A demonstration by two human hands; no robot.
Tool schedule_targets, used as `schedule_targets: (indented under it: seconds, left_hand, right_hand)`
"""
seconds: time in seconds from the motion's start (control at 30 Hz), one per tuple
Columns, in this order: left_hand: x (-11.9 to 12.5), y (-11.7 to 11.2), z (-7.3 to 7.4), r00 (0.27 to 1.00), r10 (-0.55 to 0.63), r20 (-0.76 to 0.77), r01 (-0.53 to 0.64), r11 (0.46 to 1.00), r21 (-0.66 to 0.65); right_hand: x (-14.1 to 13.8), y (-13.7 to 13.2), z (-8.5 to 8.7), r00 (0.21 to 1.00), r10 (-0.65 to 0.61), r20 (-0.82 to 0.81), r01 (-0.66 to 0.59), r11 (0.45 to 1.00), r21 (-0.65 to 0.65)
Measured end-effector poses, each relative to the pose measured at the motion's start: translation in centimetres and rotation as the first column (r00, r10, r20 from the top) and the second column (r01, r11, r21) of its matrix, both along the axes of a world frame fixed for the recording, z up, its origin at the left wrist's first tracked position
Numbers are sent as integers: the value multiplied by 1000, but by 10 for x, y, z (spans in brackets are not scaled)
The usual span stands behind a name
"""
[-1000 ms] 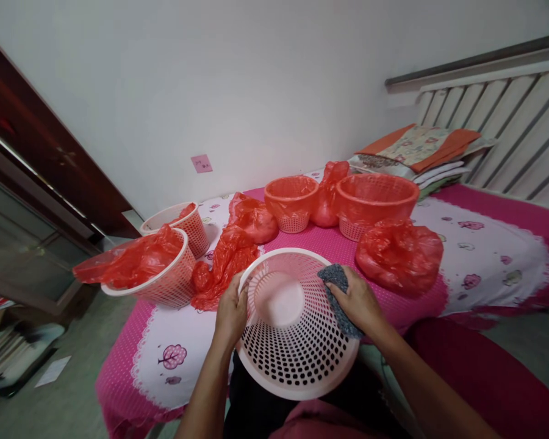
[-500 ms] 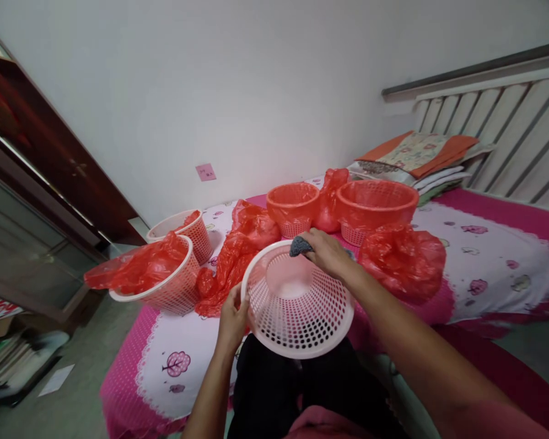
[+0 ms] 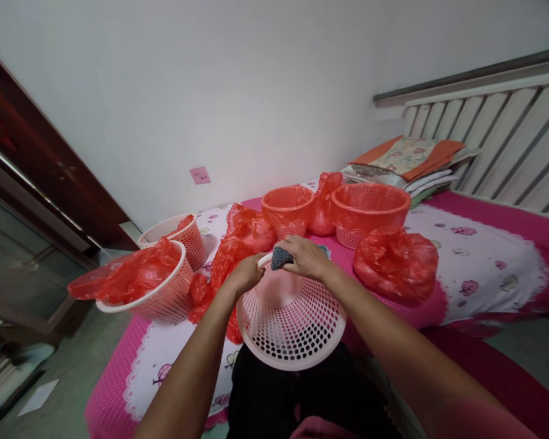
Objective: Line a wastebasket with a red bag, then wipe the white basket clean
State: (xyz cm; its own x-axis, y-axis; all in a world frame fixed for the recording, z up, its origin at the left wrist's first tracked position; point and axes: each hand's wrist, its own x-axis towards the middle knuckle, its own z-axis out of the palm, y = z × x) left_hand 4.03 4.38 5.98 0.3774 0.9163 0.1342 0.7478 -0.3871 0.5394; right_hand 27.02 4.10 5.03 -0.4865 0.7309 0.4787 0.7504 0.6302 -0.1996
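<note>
Head view: my left fingers are pinching a pale pink basket by its rim; my right fingers are gripping a grey cloth there

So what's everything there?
Held basket: one, pale pink, lower centre.
Cloth: one, grey, at basket rim.
Cover: one, pink and white, middle.
Lined baskets: two, pink under red, back.
Other baskets: two, pale pink, left.
Loose bags: at least three, red, on cover.
Fabric stack: one, multicoloured, right.
Radiator: one, white, right.
Note: one, pink, on wall.
Door: one, maroon, left.
Paper: one, white, lower left.
Seat-like shape: one, maroon, lower right.
Left hand: one, bare, on rim.
Right hand: one, bare, on cloth.
Legs: two, black-clothed, below.
</note>
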Motion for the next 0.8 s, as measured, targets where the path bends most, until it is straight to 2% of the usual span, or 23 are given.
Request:
schedule_targets:
  seconds: [0.07,0.2,0.37,0.5,0.67,0.8]
  left_hand:
    - [3,3,-7,1000,-28,10,28,999,-33]
    - [0,-1,-19,993,-66,95,67,998,-2]
    - [-10,-5,-24,992,-7,124,11,999,-33]
    - [-11,-6,-23,990,21,138,-22,1000,9]
    - [-4,-5,-22,988,73,138,-80,996,49]
    - [1,-3,-23,989,107,105,-111,993,28]
  right_hand:
    - [0,-5,2,1000,-1,-3,1,1000,-24]
    - [-5,-16,11,999,18,-31,-22,992,-121]
    - [-23,-20,15,997,64,-40,-68,992,-105]
    - [-36,-11,10,999,11,-31,-12,999,-36]
    - [-42,7,9,998,-33,59,34,999,-17]
    - [-39,23,13,994,4,112,-3,1000,-6]
